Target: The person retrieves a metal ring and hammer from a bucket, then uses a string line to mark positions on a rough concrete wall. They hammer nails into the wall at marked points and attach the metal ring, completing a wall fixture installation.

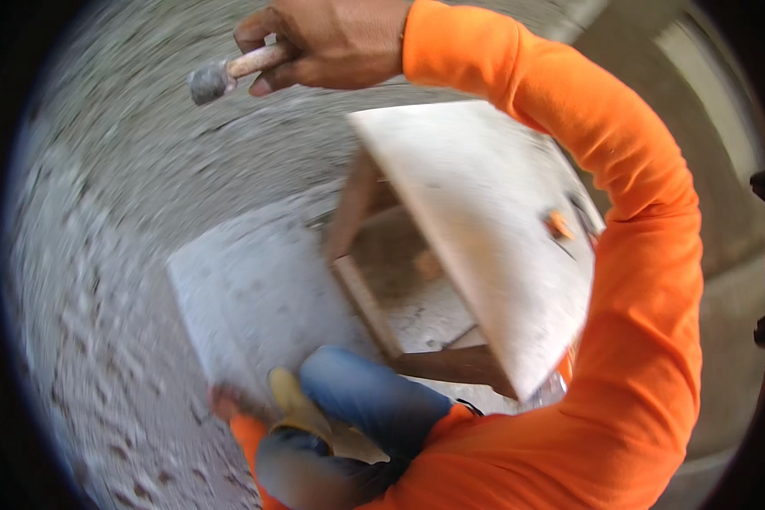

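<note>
In my right hand (336,42), raised at the top of the view, is a mallet (212,82) with a short wooden handle and a dusty grey head. My fingers wrap the handle, and the head points left over rough grey ground. Low on the left, my left hand (234,403) is smeared by motion at the near left corner of a flat pale slab (246,289). Its fingers are too blurred to read, and I cannot tell whether it touches the slab.
Right of the slab stands a wooden-framed box or stand (361,289) with a broad pale top (476,195). A small orange object (558,224) lies on that top. My boot (297,404) and bent knee (374,387) are close to the slab. Loose, uneven ground (102,340) spreads leftward.
</note>
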A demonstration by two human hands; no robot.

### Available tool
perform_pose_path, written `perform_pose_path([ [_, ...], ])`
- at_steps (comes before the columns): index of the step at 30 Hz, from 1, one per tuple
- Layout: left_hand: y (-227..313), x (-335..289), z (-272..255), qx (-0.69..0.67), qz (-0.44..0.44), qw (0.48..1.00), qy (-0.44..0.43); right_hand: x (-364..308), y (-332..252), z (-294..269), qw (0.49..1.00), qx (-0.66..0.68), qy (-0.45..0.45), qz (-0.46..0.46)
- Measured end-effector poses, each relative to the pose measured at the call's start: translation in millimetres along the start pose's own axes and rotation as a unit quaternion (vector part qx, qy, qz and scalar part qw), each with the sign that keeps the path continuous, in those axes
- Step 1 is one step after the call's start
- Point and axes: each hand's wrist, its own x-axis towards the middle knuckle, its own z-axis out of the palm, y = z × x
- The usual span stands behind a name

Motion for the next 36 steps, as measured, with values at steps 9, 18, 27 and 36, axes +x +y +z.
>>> perform_pose_path([
  [9,-51.4,-143.4,167.8,0.587,0.310,0.622,0.415,-305.2,86.4,-33.4,0.912,0.010,-0.118,0.393],
  [18,-61.9,-214.5,223.9,0.627,0.467,0.467,0.413,-467.7,52.6,42.8,0.793,0.191,0.018,0.579],
  [27,-58.9,-292.3,262.1,0.541,0.457,0.517,0.481,-468.5,22.2,58.0,0.775,0.281,0.144,0.547],
  [36,-60.8,-311.9,242.2,0.567,0.453,0.431,0.537,-486.0,31.0,74.5,0.824,0.212,0.110,0.513],
])
